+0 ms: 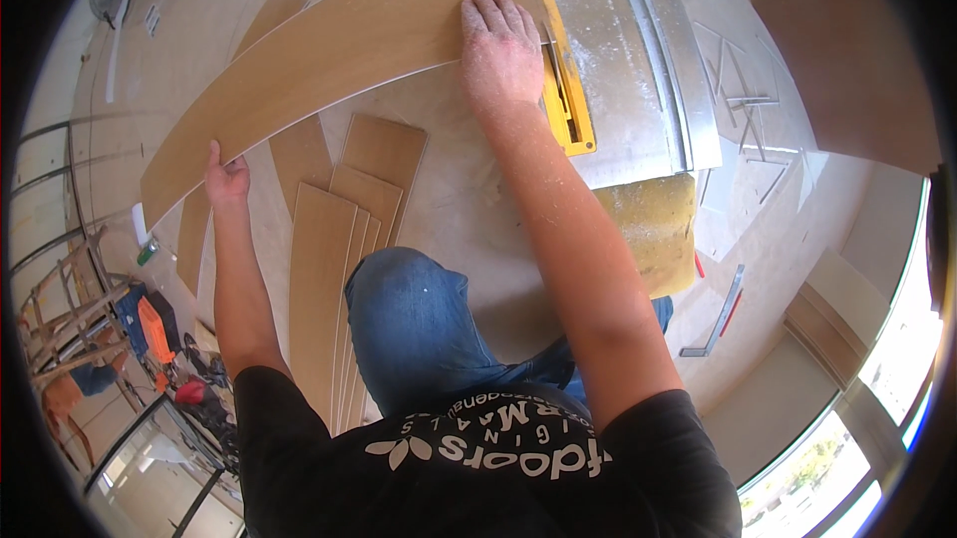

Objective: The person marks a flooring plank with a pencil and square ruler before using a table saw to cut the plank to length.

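A long wood-look plank (329, 54) with a pale edge reaches from the left across to a dusty metal table saw (638, 59). My left hand (227, 179) grips the plank's near edge towards its left end, thumb on top and fingers hidden beneath. My right hand (501, 54), whitened with dust, lies flat on the plank's right end with its fingers stretched forward. Right beside those fingers is the saw's yellow insert plate (568, 104), with a slot in it. The saw blade (546, 40) shows only as a thin strip at the plank's edge.
Several cut planks (324, 259) lie stacked on the floor by my left knee. A yellow dusty block (648, 229) sits below the saw. Thin offcut strips (753, 99) and a metal angle square (720, 314) lie at right. Tools and an orange item (156, 327) crowd the lower left.
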`<state>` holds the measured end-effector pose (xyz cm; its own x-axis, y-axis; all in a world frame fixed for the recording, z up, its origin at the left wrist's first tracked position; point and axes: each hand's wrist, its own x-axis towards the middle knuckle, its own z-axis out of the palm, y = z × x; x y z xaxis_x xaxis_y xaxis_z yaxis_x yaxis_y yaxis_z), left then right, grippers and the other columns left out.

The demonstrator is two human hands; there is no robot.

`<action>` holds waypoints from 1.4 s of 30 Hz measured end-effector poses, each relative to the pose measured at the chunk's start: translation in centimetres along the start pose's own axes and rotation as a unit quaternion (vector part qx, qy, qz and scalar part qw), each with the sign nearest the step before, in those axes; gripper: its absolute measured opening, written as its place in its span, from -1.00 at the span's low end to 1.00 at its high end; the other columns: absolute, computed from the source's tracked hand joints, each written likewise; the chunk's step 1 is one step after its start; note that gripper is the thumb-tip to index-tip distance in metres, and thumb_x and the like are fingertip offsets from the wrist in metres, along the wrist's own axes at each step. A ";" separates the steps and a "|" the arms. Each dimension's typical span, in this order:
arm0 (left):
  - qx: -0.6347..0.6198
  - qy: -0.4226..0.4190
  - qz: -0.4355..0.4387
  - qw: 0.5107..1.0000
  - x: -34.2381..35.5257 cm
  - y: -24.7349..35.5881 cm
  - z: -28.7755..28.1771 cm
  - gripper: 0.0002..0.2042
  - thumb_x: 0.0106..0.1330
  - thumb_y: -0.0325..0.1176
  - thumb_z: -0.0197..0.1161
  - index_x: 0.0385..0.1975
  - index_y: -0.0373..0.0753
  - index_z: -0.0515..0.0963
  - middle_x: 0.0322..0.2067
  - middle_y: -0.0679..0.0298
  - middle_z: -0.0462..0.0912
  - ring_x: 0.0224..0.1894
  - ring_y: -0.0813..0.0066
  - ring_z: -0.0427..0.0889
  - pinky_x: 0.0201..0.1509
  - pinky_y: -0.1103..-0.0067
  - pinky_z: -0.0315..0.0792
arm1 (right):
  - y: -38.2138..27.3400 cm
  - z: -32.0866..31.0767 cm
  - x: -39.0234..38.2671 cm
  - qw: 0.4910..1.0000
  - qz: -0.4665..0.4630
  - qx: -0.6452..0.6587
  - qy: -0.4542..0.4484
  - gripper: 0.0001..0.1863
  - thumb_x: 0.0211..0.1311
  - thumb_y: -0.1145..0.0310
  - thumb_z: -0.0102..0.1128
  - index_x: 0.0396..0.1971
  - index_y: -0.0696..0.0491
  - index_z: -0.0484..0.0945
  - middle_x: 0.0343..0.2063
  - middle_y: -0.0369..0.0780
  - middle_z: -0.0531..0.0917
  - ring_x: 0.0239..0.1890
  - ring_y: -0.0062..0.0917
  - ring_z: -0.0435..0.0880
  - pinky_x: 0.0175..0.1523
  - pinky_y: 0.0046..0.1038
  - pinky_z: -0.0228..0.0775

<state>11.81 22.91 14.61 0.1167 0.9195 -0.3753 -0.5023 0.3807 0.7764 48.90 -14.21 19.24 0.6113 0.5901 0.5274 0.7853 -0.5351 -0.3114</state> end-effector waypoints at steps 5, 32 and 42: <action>0.008 0.003 0.017 1.000 -0.5 0.0 0.1 -0.70 0.38 -0.50 0.35 0.07 -0.35 0.54 0.02 0.10 0.70 0.03 0.24 0.71 0.09 0.40 0.72 | 0.0 -0.1 -0.3 1.000 -0.002 -0.013 0.000 -0.59 0.26 0.42 0.11 0.11 0.12 0.60 0.24 -0.16 0.58 0.36 -0.27 0.45 0.49 -0.20 0.19; 0.014 -0.012 0.016 1.000 -3.4 -0.2 0.3 -0.69 0.46 -0.42 0.27 0.13 -0.38 0.52 0.03 0.11 0.70 0.07 0.27 0.70 0.10 0.43 0.71 | -0.2 -1.3 -1.3 1.000 0.010 -0.004 -0.016 -0.57 0.26 0.38 0.11 0.12 0.11 0.60 0.24 -0.16 0.59 0.36 -0.29 0.46 0.48 -0.23 0.20; 0.012 -0.015 -0.010 1.000 -3.2 -0.1 -1.6 -0.71 0.46 -0.42 0.26 0.11 -0.37 0.54 0.04 0.12 0.70 0.08 0.29 0.70 0.11 0.42 0.70 | -0.4 -1.9 -2.1 0.999 0.013 -0.011 -0.030 -0.59 0.30 0.38 0.07 0.12 0.12 0.59 0.26 -0.16 0.58 0.39 -0.33 0.45 0.50 -0.24 0.19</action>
<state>10.18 19.75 14.91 0.1529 0.9142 -0.3753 -0.4784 0.4007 0.7814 47.12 -16.42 19.79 0.6372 0.6108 0.4700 0.7668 -0.5635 -0.3074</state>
